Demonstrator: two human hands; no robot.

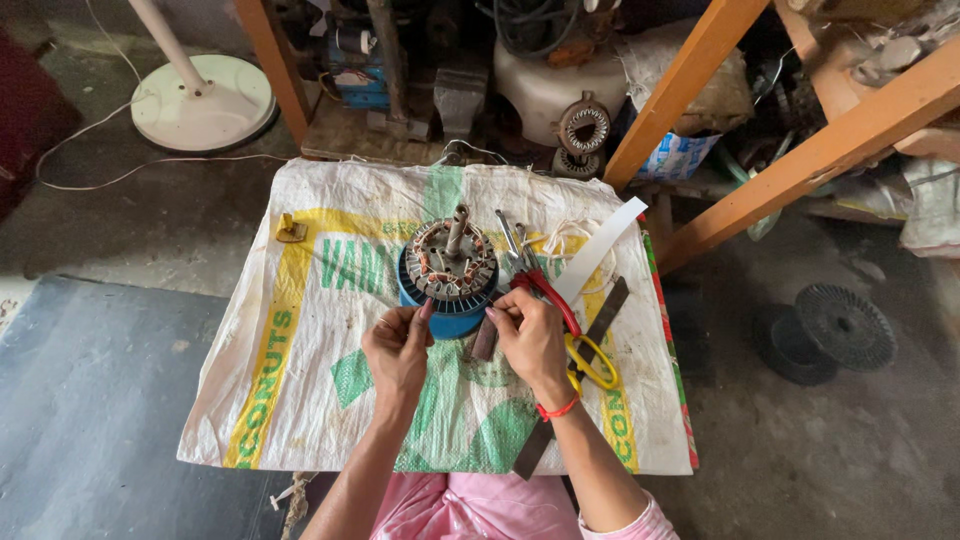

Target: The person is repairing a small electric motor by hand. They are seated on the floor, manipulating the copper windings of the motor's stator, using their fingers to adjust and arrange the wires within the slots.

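Observation:
A round motor stator (452, 264) with copper windings and an upright shaft rests on a blue round base (447, 322), on a white woven sack (300, 330) with green and yellow print. My left hand (397, 352) touches the near edge of the stator with thumb and finger pinched. My right hand (529, 338) is beside it at the stator's near right edge, fingers pinched; what they pinch is too small to see. A red thread circles my right wrist.
Red-handled pliers (540, 285), yellow-handled scissors (592, 362), a white strip (600, 250), a dark flat bar (600, 320) and white string lie right of the stator. A small brass piece (291, 230) lies far left. Wooden beams (800, 160), fan base (203, 100), dark discs (825, 330) surround.

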